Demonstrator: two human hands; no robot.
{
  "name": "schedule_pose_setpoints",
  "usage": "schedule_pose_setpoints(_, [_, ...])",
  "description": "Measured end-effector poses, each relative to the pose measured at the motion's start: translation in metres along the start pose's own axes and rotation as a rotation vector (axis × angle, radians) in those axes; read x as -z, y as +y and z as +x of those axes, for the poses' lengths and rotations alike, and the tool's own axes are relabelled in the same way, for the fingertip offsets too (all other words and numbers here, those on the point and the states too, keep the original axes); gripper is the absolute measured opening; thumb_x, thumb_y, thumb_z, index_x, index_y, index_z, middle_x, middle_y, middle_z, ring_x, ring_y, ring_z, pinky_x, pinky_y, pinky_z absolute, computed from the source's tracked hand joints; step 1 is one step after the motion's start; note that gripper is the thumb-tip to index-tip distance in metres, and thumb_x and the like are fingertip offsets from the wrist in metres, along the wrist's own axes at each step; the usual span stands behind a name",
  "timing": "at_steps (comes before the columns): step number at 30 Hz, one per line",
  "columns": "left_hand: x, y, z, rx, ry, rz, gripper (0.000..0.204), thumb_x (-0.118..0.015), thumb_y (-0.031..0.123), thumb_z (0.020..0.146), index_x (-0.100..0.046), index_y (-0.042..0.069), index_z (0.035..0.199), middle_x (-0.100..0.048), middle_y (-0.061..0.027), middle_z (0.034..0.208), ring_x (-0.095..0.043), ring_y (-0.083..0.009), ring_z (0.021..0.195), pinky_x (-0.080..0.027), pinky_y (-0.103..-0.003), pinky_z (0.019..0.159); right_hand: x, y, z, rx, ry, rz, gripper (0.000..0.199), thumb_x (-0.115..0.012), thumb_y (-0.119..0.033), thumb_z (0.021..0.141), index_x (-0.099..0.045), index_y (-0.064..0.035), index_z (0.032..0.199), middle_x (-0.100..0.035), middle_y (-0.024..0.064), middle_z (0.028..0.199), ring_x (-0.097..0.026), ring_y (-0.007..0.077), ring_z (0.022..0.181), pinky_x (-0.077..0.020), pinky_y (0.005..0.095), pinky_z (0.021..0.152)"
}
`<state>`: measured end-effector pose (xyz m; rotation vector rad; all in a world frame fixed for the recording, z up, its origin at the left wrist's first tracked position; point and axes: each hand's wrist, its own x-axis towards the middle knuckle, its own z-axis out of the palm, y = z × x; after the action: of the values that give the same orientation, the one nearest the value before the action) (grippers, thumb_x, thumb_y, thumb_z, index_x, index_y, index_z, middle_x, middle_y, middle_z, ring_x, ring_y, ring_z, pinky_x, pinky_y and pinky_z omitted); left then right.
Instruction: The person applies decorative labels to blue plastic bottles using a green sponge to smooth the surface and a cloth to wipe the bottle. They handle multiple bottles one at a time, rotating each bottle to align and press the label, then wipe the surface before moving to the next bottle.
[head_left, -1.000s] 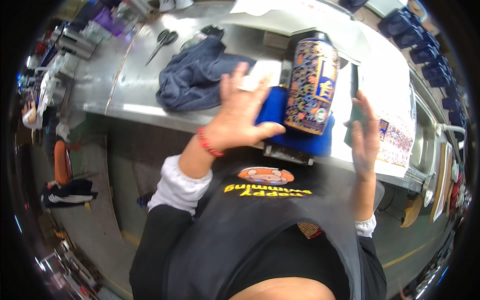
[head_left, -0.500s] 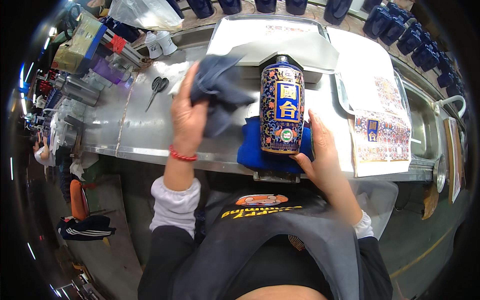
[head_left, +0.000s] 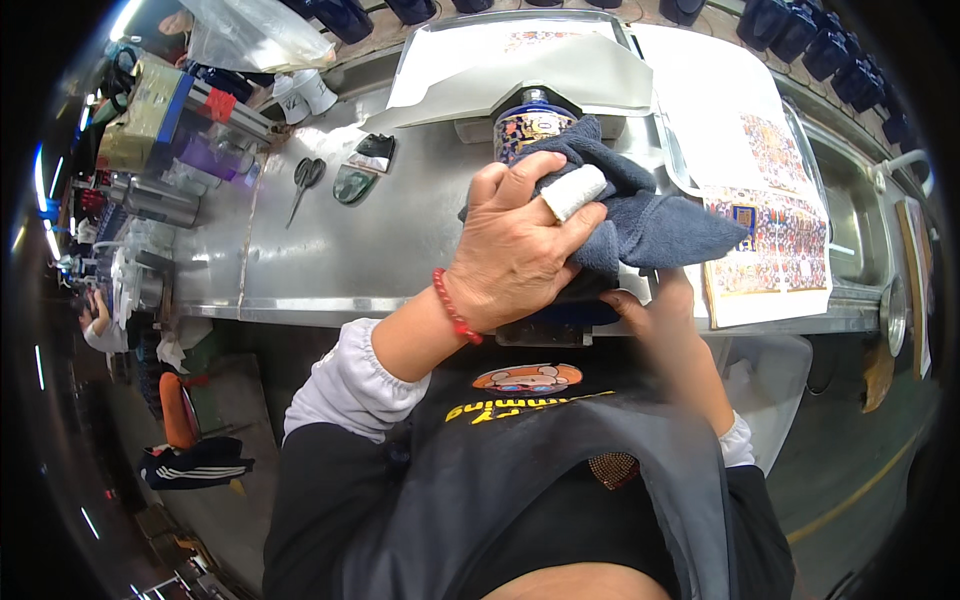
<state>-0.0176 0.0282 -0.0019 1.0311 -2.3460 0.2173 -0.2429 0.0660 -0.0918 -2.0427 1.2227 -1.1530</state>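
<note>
A patterned blue bottle [head_left: 535,128] lies at the bench's front, its neck end in a notched grey rest [head_left: 570,103]. My left hand [head_left: 525,225] grips a grey-blue cloth [head_left: 640,215] and presses it over the bottle's front, hiding most of it. White wrapping [head_left: 573,192] covers one of its fingers. My right hand [head_left: 665,310], partly blurred, is at the bottle's lower right end with the thumb by its base; the cloth hides part of the fingers' grip. Beneath the bottle shows a little of a blue pad [head_left: 570,312].
Black-handled scissors [head_left: 305,180] and a small green oval piece [head_left: 352,186] lie left on the steel bench [head_left: 330,260]. Printed pattern sheets [head_left: 775,250] lie at right beside a sink [head_left: 855,225]. White small bottles [head_left: 302,95] and several dark blue bottles [head_left: 800,45] stand at the back.
My left hand has moved right with the cloth, from beside the bottle onto its front. The green piece behind it has come into view. My right hand stays by the bottle's base.
</note>
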Motion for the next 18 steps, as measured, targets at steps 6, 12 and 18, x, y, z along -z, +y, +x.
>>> schedule_pose_setpoints(6, [-0.002, 0.016, -0.014, -0.166, -0.005, 0.096, 0.042, -0.076, 0.02, 0.069, -0.073, 0.015, 0.111, -0.07, -0.0002, 0.122, -0.053, -0.0262, 0.123, -0.032, -0.043, 0.102, 0.005, 0.008, -0.005, -0.018, -0.075, 0.097, 0.067, -0.09, -0.012, 0.069, -0.061, 0.0022, 0.128, -0.066, 0.0239, 0.121, -0.062, 0.0439, 0.113, -0.0484, 0.0466, 0.098])
schedule_pose_setpoints(12, [0.017, -0.022, -0.052, 0.494, 0.702, -1.583, 0.034, -0.053, 0.009, 0.105, -0.056, 0.003, 0.138, -0.067, -0.0117, 0.125, -0.064, -0.0259, 0.118, -0.054, -0.042, 0.103, -0.005, -0.011, 0.01, 0.121, -0.072, -0.024, 0.107, -0.09, -0.021, 0.071, -0.029, 0.0081, 0.154, -0.047, 0.0287, 0.147, -0.051, 0.044, 0.129, -0.044, 0.0454, 0.108])
schedule_pose_setpoints(18, [0.018, -0.05, -0.081, 0.772, 0.919, -1.292, 0.038, -0.055, 0.024, 0.107, -0.055, 0.002, 0.138, -0.064, -0.008, 0.13, -0.063, -0.0219, 0.116, -0.051, -0.039, 0.101, -0.018, -0.029, 0.029, 0.158, 0.003, -0.162, 0.101, -0.089, -0.016, 0.07, -0.033, 0.0108, 0.15, -0.048, 0.034, 0.144, -0.052, 0.0481, 0.125, -0.0447, 0.0486, 0.107])
